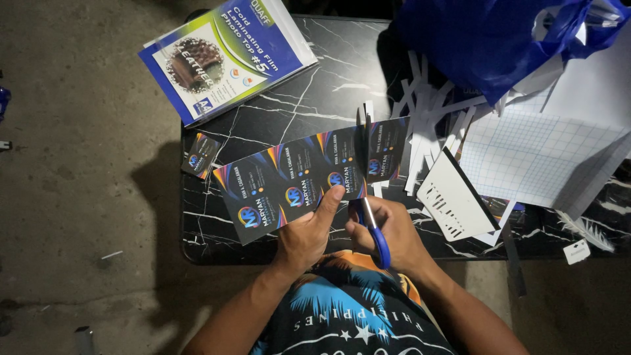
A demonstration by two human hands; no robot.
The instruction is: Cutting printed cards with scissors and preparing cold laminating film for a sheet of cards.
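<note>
While left fingers (327, 209) pinch one card strip (289, 181), right fingers (388, 227) grip scissors (373, 227) — one cut card (200, 155) aside.

At my eleven o'clock lies a film packet (227, 56), at one o'clock a blue bag (486, 39) over paper strips (430, 118).

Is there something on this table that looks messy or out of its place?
Yes. White paper strips lie scattered across the black marble table beside the blue plastic bag, and the film pack hangs askew over the table's far left corner. One cut card overhangs the left edge.
</note>
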